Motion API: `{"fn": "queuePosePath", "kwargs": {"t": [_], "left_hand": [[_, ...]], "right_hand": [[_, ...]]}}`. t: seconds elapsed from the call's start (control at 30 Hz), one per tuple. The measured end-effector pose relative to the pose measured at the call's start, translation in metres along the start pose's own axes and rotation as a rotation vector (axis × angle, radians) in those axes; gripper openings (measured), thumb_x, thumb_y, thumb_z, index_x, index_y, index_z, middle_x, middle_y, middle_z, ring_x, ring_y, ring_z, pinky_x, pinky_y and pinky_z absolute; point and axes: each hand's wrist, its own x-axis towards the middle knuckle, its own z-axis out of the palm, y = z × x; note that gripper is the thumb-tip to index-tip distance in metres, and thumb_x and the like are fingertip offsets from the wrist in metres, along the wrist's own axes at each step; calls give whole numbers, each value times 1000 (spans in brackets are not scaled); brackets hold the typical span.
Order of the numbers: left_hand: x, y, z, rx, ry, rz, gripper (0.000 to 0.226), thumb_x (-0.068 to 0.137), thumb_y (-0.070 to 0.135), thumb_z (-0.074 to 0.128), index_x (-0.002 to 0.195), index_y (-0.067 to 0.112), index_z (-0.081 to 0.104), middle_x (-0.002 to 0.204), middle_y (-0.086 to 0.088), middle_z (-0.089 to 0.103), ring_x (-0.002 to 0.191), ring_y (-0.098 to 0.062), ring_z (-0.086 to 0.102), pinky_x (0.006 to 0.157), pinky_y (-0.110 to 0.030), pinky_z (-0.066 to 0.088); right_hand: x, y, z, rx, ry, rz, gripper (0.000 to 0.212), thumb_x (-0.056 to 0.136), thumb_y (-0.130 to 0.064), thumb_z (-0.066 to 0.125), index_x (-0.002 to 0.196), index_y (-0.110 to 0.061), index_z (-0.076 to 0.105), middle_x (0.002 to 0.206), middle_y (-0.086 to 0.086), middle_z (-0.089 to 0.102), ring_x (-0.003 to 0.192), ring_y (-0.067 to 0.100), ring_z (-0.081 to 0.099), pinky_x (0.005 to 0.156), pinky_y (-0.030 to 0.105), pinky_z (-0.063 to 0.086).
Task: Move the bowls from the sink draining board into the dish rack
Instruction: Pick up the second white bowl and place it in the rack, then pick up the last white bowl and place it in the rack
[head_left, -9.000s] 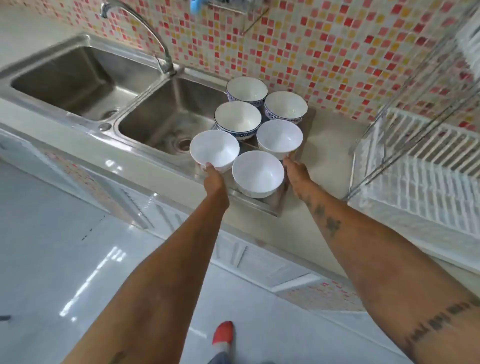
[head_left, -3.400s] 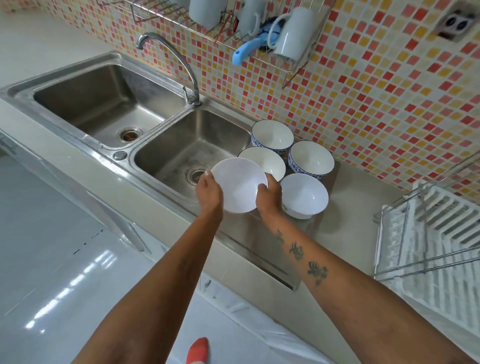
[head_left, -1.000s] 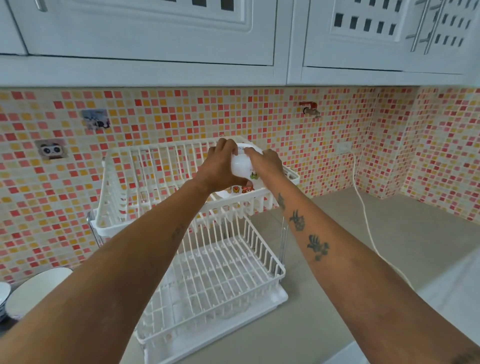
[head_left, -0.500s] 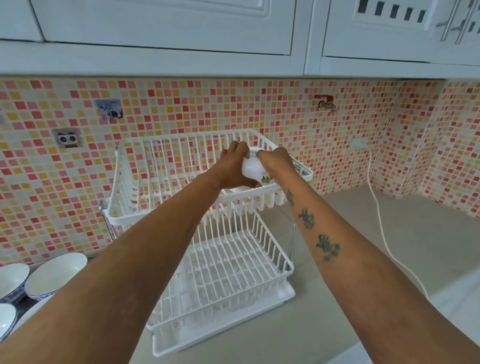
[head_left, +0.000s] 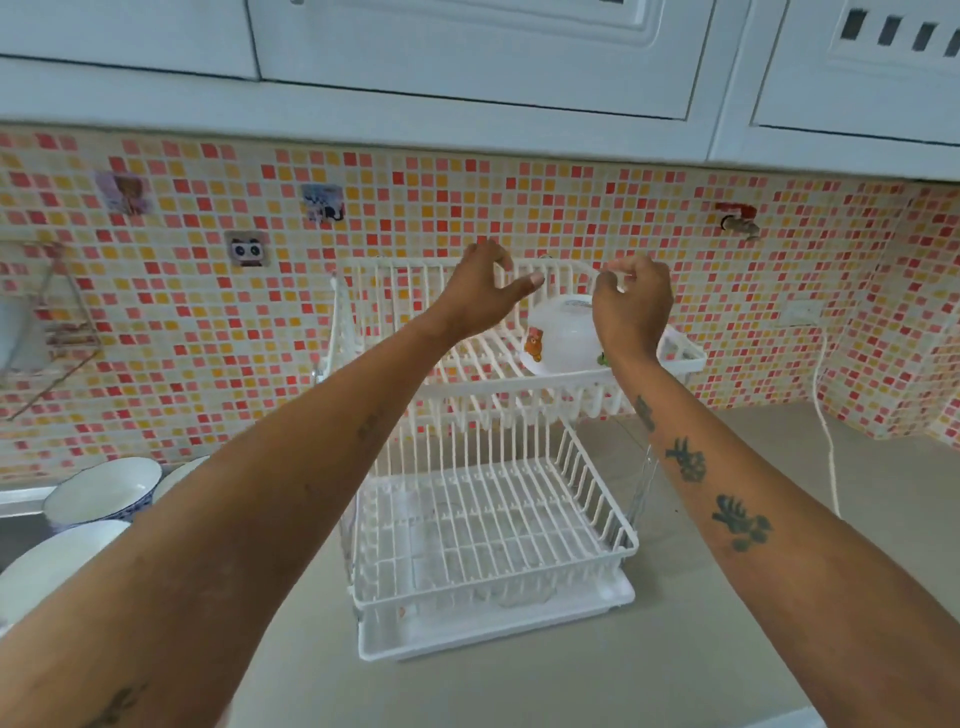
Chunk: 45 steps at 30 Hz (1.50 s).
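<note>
One bowl sits upside down on the rack top tier. Your left hand and right hand hover above it, fingers spread, empty. Three bowls wait left of the rack.

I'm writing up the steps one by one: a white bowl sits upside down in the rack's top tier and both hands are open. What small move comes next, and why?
Probably draw both hands back left toward the bowls by the sink. The upturned bowl rests on the top tier; left hand and right hand hold nothing.
</note>
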Motion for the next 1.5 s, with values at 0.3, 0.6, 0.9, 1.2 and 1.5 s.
{"fn": "queuePosePath", "kwargs": {"t": [0.3, 0.6, 0.9, 1.2, 1.5], "left_hand": [[-62, -54, -151, -36, 494, -157, 33, 98, 35, 47, 68, 24, 38, 80, 2, 42, 69, -11, 40, 64, -25, 34], [-196, -168, -289, 5, 831, -643, 38, 103, 31, 36, 108, 1, 59, 88, -9, 56, 81, -20, 50, 72, -31, 39], [-331, -304, -259, -415, 872, -1264, 52, 95, 58, 38, 100, 10, 58, 93, -7, 55, 79, -20, 51, 70, -30, 42], [-350, -365, -156, -628, 845, -1314, 47, 99, 39, 46, 137, 11, 48, 127, -8, 53, 119, -28, 50, 109, -44, 41], [-325, -384, -114, -752, 823, -1249, 39, 100, 36, 37, 132, 16, 43, 135, -8, 51, 123, -28, 51, 111, -47, 38]], "right_hand": [[-113, -136, 133, 486, -322, -70, 18, 92, -21, 53, 85, -9, 64, 88, 2, 65, 78, 10, 59, 62, 10, 42], [-257, -196, 248, 587, -706, -51, 18, 92, -20, 52, 86, -6, 61, 102, 16, 65, 87, 22, 58, 71, 26, 40], [-327, -85, 335, 81, -1171, 210, 29, 87, -31, 53, 67, -10, 52, 59, 0, 35, 57, 22, 39, 68, 33, 35], [-386, 14, 367, -144, -1308, 460, 35, 95, -37, 50, 73, -11, 60, 83, 10, 62, 82, 25, 52, 73, 30, 37], [-419, 36, 377, -35, -1168, 574, 26, 95, -26, 49, 110, -13, 66, 99, 2, 60, 91, 19, 53, 79, 26, 40]]}}
